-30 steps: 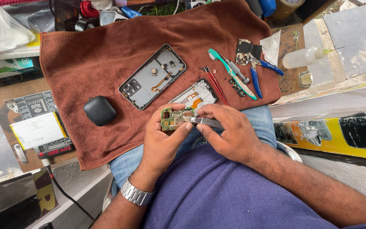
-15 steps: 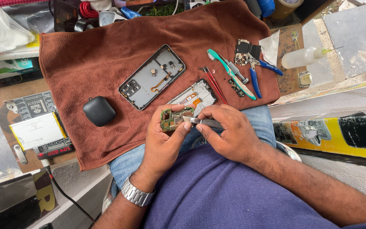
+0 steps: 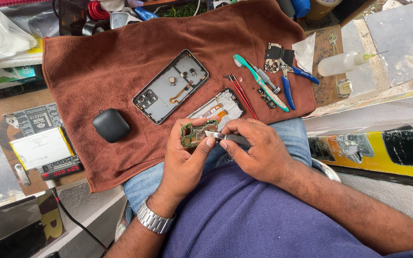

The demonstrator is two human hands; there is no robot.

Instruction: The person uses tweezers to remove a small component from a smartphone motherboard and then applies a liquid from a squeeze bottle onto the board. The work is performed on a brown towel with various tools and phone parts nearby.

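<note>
Circuit board (image 3: 193, 134), small & green, is out of the phone and held above the person's lap, just in front of the brown towel (image 3: 120, 62) spread over the worktop. Teardown looks well along, judging by the layout: rear housing (image 3: 170, 87) lies open on the towel w/ flex cable showing, screen frame (image 3: 218, 106) beside it, loose small parts (image 3: 274, 51) set aside near blue-handled pliers (image 3: 290, 81), green toothbrush (image 3: 259, 81) & red-handled tool (image 3: 241, 94). Board work itself seems mid-step; nothing reassembled yet. Left hand (image 3: 185, 157) curls round the board, thumb & fingers pinching its edges, wrist w/ metal watch (image 3: 155, 220) bent up. Right hand (image 3: 259, 148) is closed on a metal tool, prob tweezers (image 3: 225, 137), tip touching the board's right edge, fingers bunched tight. Black case (image 3: 111, 125) sits untouched on the towel
</note>
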